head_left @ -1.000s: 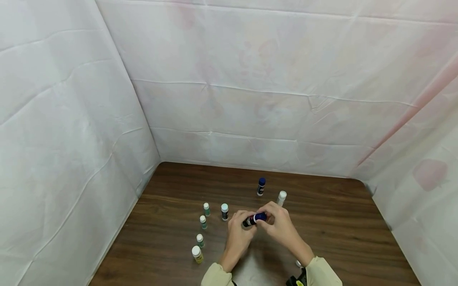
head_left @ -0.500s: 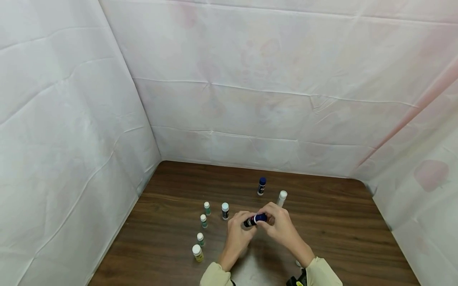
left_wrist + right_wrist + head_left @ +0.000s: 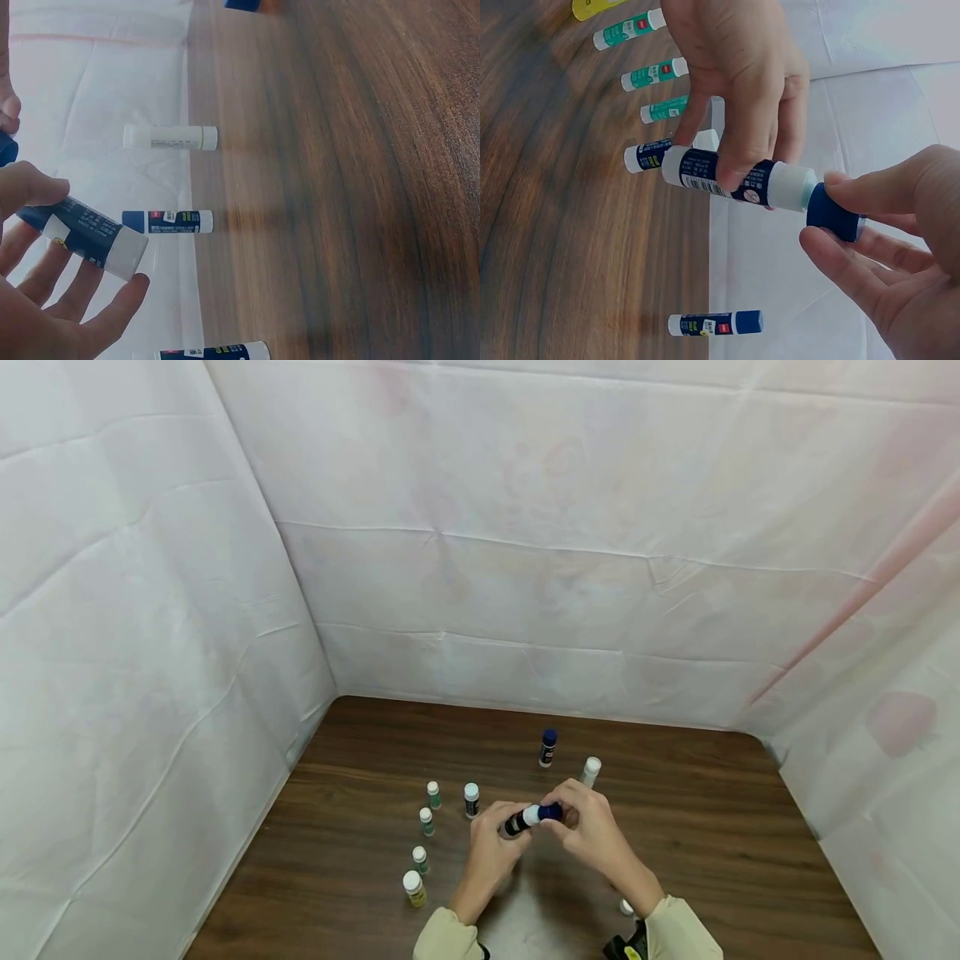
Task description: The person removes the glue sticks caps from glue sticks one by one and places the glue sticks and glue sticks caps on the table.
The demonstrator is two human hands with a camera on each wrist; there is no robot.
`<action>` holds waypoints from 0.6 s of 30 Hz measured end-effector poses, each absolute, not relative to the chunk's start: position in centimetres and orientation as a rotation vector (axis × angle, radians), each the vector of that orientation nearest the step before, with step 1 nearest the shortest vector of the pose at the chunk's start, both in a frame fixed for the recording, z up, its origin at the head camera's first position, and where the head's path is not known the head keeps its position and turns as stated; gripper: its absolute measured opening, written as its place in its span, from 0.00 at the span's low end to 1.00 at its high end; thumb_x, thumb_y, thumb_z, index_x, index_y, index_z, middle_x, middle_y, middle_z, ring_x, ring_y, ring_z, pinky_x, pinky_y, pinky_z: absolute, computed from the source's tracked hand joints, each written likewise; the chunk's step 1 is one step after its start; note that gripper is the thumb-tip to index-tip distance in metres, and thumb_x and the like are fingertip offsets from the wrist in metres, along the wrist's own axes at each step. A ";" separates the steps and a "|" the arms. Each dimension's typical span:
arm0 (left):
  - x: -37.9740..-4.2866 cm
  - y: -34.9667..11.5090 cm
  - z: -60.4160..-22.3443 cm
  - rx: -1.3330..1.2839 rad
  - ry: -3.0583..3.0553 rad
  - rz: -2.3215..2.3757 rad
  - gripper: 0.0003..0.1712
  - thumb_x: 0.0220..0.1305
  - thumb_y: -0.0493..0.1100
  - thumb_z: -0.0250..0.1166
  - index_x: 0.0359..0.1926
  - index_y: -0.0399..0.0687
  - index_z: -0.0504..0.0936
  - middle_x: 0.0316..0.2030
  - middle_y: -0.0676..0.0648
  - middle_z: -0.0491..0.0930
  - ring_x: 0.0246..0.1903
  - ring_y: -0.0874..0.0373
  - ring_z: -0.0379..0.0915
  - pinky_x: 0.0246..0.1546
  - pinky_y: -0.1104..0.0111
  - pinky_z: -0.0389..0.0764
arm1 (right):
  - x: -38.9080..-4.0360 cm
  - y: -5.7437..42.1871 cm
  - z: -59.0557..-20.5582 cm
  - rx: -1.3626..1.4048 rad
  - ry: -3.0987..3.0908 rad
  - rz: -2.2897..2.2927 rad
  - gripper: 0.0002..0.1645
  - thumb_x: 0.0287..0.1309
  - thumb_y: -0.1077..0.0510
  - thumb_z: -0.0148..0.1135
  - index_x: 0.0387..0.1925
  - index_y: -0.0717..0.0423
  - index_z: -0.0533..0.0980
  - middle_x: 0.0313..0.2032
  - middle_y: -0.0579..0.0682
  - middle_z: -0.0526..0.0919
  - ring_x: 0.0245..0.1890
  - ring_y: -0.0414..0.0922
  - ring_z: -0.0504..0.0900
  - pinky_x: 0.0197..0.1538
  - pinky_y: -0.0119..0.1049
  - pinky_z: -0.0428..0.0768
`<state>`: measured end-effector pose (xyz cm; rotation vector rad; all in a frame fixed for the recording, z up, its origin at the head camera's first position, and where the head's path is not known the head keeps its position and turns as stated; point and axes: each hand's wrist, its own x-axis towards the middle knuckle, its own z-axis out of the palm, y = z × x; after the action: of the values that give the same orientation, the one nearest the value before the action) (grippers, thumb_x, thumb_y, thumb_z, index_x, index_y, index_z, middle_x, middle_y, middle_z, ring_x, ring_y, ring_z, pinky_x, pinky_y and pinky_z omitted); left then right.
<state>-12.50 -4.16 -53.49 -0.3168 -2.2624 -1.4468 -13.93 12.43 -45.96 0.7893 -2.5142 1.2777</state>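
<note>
My left hand (image 3: 487,852) grips a navy-labelled glue stick (image 3: 724,176) by its body, tilted, above the table. At its top end, my right hand (image 3: 592,831) pinches the blue cap (image 3: 834,212) between thumb and fingers. White and pale green show on the stick's neck (image 3: 791,187), with the cap right at its tip. Behind the hands stand a blue-capped glue stick (image 3: 548,748) and an all-white glue stick (image 3: 591,772). A navy glue stick (image 3: 471,802) with a white top stands just left of the left hand.
Three small green glue sticks (image 3: 427,822) with white caps stand in a rough line at left. A yellow-labelled one (image 3: 413,889) stands nearest the front. A small white object (image 3: 626,907) lies by the right forearm. White cloth (image 3: 480,593) walls the wooden table (image 3: 720,827).
The blue cap has slid off along the stick, baring its white neck. The left hand has shifted slightly left with the body; the right hand keeps the cap.
</note>
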 end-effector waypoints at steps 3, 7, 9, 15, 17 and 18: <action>-12.5 -4.1 -53.4 -0.306 -2.258 -1.458 0.20 0.41 0.30 0.73 0.39 0.49 0.86 0.35 0.54 0.82 0.37 0.59 0.79 0.40 0.64 0.80 | -14.0 12.4 -46.0 0.793 -2.501 1.274 0.16 0.38 0.72 0.74 0.30 0.56 0.80 0.32 0.46 0.78 0.25 0.40 0.76 0.23 0.37 0.79; -12.4 -4.0 -53.3 -0.294 -2.236 -1.469 0.20 0.40 0.29 0.73 0.38 0.49 0.86 0.35 0.53 0.82 0.36 0.59 0.79 0.38 0.64 0.80 | -13.9 12.4 -46.0 0.794 -2.478 1.263 0.16 0.37 0.72 0.74 0.30 0.56 0.80 0.32 0.47 0.78 0.25 0.41 0.76 0.23 0.33 0.78; -12.4 -4.0 -53.4 -0.288 -2.228 -1.480 0.20 0.40 0.29 0.73 0.38 0.49 0.86 0.34 0.53 0.82 0.35 0.59 0.78 0.36 0.63 0.81 | -13.9 12.4 -46.0 0.791 -2.476 1.259 0.16 0.37 0.72 0.75 0.30 0.56 0.80 0.32 0.47 0.78 0.25 0.41 0.76 0.23 0.33 0.78; -12.2 -4.2 -53.4 -0.254 -2.241 -1.498 0.21 0.40 0.28 0.71 0.39 0.50 0.85 0.34 0.53 0.82 0.34 0.59 0.77 0.33 0.62 0.80 | -13.8 12.5 -46.0 0.802 -2.464 1.260 0.16 0.37 0.72 0.75 0.30 0.57 0.80 0.32 0.47 0.78 0.25 0.41 0.76 0.23 0.33 0.78; -12.1 -4.3 -53.3 -0.238 -2.239 -1.503 0.21 0.40 0.28 0.71 0.39 0.50 0.85 0.34 0.54 0.82 0.34 0.59 0.77 0.33 0.62 0.80 | -13.7 12.5 -46.1 0.807 -2.455 1.255 0.16 0.37 0.72 0.74 0.31 0.57 0.80 0.32 0.47 0.78 0.25 0.41 0.76 0.23 0.32 0.78; -12.1 -4.3 -53.3 -0.230 -2.236 -1.506 0.21 0.39 0.28 0.71 0.38 0.49 0.85 0.34 0.54 0.82 0.34 0.59 0.77 0.33 0.63 0.81 | -13.7 12.6 -46.2 0.808 -2.451 1.252 0.16 0.37 0.72 0.74 0.31 0.56 0.80 0.32 0.47 0.78 0.24 0.41 0.76 0.23 0.32 0.78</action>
<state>-12.08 -4.30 -53.32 -0.2300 -2.2362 -1.5063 -13.73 12.58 -46.16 0.8084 -2.4510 1.2515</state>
